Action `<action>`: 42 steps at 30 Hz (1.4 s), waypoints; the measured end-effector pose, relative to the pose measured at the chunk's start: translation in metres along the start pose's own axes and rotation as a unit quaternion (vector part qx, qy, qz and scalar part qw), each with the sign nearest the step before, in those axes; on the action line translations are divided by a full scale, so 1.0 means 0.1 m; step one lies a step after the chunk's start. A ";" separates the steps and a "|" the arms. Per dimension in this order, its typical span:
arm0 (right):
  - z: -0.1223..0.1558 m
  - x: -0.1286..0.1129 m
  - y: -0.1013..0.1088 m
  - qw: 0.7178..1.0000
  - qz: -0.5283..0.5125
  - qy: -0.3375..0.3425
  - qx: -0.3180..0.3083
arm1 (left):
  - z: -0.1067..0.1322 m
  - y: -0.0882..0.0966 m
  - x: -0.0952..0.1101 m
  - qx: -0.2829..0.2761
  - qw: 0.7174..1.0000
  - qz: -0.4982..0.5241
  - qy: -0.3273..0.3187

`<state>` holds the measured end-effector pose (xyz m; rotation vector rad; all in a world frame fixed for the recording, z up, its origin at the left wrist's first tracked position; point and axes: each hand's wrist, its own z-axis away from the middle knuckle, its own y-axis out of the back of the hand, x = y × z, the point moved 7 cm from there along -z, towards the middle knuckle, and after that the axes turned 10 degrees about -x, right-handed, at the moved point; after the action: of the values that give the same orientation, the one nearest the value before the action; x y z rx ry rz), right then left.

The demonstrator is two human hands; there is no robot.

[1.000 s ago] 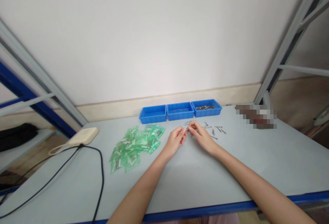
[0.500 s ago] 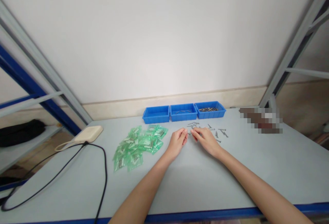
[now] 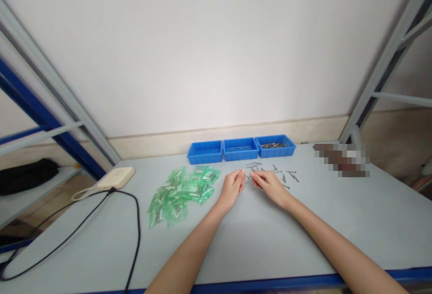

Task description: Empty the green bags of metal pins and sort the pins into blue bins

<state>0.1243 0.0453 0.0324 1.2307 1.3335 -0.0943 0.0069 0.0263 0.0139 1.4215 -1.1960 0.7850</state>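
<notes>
My left hand (image 3: 232, 188) and my right hand (image 3: 270, 184) meet fingertip to fingertip over the grey table (image 3: 236, 235). Both are curled in a pinch around a small metal screw (image 3: 249, 177) between them. Several loose screws (image 3: 283, 175) lie scattered just beyond my right hand. A heap of small green plastic bags (image 3: 180, 193) lies left of my left hand.
Three blue trays (image 3: 241, 149) stand in a row at the table's back edge; the right one holds many screws. A beige device (image 3: 113, 179) with a black cable (image 3: 133, 222) lies at the left. A blurred object (image 3: 340, 160) is at the right. Shelf posts flank both sides.
Both hands have dropped slightly toward the table and stay pinched together on the screw. The view has shifted a little.
</notes>
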 end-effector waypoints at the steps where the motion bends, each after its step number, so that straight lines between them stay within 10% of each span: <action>1: 0.01 -0.01 0.00 1.000 -0.005 0.000 -0.005 | 0.00 0.02 0.01 0.006 1.000 -0.007 -0.004; 17: -0.88 0.00 0.74 0.965 0.162 -0.159 0.134 | -0.07 0.28 -0.16 0.063 0.998 -0.001 0.023; 26: 0.30 0.84 1.06 0.938 0.273 -0.174 0.122 | -0.09 0.27 -0.13 0.057 0.998 0.012 0.017; 32: 0.56 1.33 1.18 0.953 0.203 -0.205 0.087 | -0.11 0.16 -0.13 0.014 1.000 0.001 0.015; 42: 0.12 0.67 0.80 0.988 0.086 -0.094 0.089 | -0.09 0.08 -0.17 -0.037 0.999 0.015 0.022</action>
<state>0.2081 0.1086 0.0276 1.4459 1.0676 -0.2055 -0.0045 0.0402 0.0024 1.3229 -1.2026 0.7806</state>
